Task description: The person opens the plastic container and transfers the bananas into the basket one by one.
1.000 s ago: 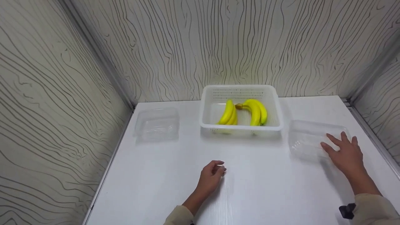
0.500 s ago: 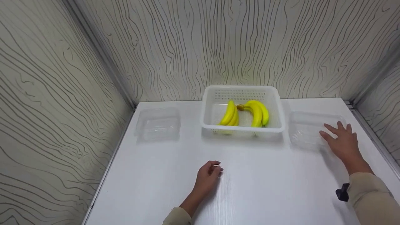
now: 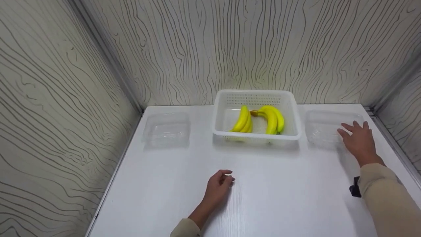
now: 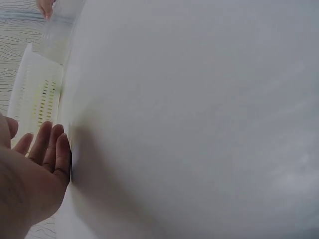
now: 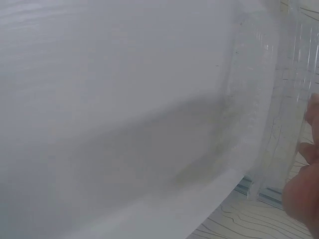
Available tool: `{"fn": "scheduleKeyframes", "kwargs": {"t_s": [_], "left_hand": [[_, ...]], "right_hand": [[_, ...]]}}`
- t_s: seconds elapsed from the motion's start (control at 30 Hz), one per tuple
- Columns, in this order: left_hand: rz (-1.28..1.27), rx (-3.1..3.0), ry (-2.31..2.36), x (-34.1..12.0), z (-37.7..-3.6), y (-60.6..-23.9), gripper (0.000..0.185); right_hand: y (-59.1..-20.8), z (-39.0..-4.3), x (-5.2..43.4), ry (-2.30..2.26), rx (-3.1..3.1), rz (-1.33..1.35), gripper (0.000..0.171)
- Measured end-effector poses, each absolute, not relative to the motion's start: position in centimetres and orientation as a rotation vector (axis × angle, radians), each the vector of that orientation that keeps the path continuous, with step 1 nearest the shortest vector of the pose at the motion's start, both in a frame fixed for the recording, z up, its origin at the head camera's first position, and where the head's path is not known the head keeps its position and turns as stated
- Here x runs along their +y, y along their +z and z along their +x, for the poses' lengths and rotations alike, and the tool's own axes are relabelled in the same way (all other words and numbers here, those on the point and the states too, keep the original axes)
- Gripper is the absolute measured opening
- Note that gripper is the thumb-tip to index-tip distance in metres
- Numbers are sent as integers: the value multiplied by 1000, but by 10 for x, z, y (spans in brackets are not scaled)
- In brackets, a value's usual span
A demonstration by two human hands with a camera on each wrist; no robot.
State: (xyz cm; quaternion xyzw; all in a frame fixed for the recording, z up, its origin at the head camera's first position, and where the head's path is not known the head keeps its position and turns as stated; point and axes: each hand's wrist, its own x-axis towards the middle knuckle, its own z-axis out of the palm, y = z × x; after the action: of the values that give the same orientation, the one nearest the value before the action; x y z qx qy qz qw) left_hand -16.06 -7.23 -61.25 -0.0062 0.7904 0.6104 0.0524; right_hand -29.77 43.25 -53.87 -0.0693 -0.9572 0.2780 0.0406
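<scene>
My right hand (image 3: 354, 133) lies with straight, spread fingers on the near right side of a clear plastic container (image 3: 320, 128), which stands on the white table (image 3: 279, 194) right of the basket. In the right wrist view the container's ribbed wall (image 5: 281, 99) fills the right side, with a fingertip (image 5: 313, 112) against it. My left hand (image 3: 223, 181) rests on the table in front of the basket, its fingers loosely curled and holding nothing. It also shows at the lower left of the left wrist view (image 4: 42, 159).
A white slotted basket (image 3: 256, 136) at the back centre holds two bunches of yellow bananas (image 3: 271, 118). A second clear container (image 3: 167, 130) stands at the back left. Wood-grain walls close in the table on three sides.
My right hand has slid the clear container away from me, up beside the basket near the back wall. The left hand has barely moved.
</scene>
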Motion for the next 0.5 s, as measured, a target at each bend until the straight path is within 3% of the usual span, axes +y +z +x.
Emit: {"fn": "scheduleKeyframes", "kwargs": {"t_s": [0.5], "left_hand": [[-3, 2429, 1863, -76, -162, -614, 26]], "right_hand": [[-533, -304, 427, 748, -2899, -248, 66]]}}
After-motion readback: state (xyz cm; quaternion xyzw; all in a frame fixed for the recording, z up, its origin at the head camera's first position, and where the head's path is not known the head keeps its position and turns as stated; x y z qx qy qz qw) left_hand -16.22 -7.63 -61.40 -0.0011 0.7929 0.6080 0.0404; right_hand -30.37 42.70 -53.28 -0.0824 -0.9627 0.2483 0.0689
